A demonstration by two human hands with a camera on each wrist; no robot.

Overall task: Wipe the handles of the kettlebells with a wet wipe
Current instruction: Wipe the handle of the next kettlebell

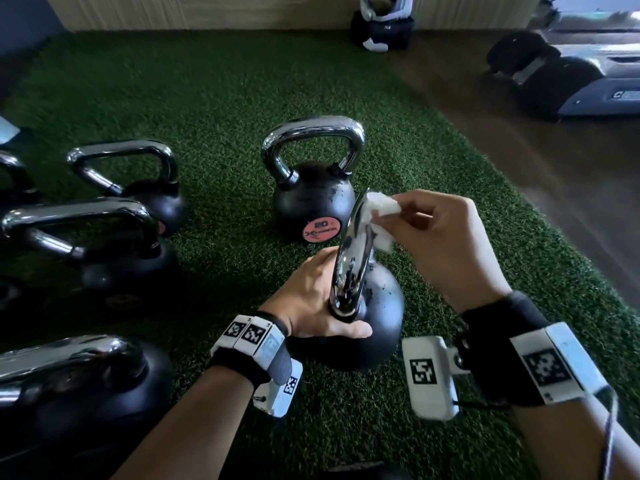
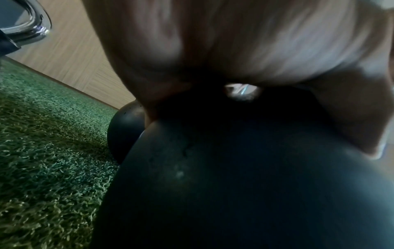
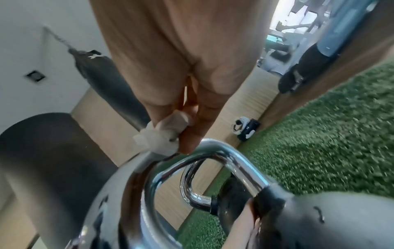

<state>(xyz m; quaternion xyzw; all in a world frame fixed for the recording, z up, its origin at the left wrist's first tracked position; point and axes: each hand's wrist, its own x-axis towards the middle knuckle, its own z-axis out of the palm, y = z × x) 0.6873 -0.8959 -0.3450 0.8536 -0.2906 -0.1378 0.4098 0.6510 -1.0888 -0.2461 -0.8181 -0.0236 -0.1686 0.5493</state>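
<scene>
A black kettlebell (image 1: 381, 320) with a chrome handle (image 1: 351, 268) stands on green turf in the middle of the head view. My left hand (image 1: 311, 303) grips it at the base of the handle, thumb lying across the front of the body. My right hand (image 1: 440, 237) pinches a crumpled white wet wipe (image 1: 381, 213) against the top right of the handle. The right wrist view shows the wipe (image 3: 157, 139) pressed on the chrome bend (image 3: 226, 153). In the left wrist view my palm (image 2: 213, 50) lies on the black body (image 2: 234, 185).
A kettlebell marked 20 (image 1: 311, 202) stands just behind. Several more kettlebells (image 1: 114, 258) crowd the left side, one at the near left (image 1: 69, 393). The turf (image 1: 207, 98) ends at a wood floor (image 1: 554, 209) on the right, with dumbbells (image 1: 540, 74) beyond.
</scene>
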